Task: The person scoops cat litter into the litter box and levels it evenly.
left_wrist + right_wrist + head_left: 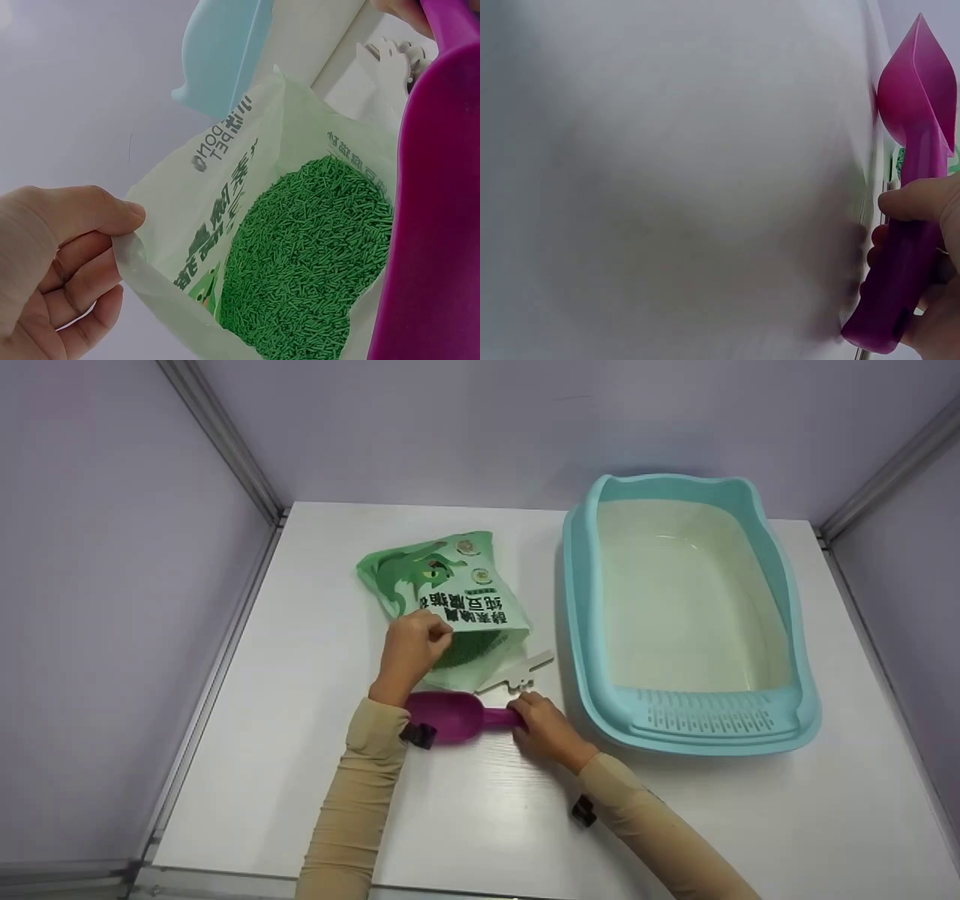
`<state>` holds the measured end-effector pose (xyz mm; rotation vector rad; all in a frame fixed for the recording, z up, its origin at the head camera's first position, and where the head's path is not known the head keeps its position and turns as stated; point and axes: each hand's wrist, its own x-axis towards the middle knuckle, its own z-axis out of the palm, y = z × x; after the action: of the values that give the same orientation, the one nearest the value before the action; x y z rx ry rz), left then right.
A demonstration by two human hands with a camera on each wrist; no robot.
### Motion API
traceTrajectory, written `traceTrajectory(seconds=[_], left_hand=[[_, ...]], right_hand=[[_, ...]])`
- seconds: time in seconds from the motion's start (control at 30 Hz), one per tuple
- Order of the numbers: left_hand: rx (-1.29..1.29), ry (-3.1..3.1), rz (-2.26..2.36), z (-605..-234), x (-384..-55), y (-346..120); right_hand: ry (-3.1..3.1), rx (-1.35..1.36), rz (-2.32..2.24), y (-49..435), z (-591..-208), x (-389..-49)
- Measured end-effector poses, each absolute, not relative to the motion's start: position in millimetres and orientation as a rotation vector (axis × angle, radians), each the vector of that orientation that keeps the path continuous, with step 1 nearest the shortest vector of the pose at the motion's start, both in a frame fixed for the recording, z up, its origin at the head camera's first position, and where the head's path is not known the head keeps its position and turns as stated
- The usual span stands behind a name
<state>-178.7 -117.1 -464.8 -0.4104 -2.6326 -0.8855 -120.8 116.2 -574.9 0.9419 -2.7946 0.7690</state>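
A green and white printed bag (442, 577) lies on the table with its mouth toward me. Green litter pellets (307, 255) fill it in the left wrist view. My left hand (414, 646) pinches the upper edge of the bag's mouth between thumb and fingers, lifting it. My right hand (551, 733) grips the handle of a purple scoop (444, 717), its fingers wrapped round it in the right wrist view. The scoop lies low in front of the bag's mouth, its bowl pointing left. No pellets show in the visible part of the bowl.
A large light-blue litter box (581, 607) with a pale inside stands to the right, its slotted ledge nearest me. Between bag and box lies a flat, light-grey cut-out piece (517, 672). Walls border the white table (300, 675) at the back and sides.
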Motion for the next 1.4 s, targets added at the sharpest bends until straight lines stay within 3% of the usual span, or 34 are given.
traceTrajectory(seconds=[0.9, 1.4], left_hand=[[-0.425, -2.588, -0.926, -469.9, -179.1, -119.4], [-0.402, -2.606, -0.943, -468.3, -180.6, -117.5]], right_hand=[[-2.864, 0.947, 0.813, 126.7, -553.2, -96.5], [-3.02, 0.777, 0.912, 136.2, -525.7, -82.4]])
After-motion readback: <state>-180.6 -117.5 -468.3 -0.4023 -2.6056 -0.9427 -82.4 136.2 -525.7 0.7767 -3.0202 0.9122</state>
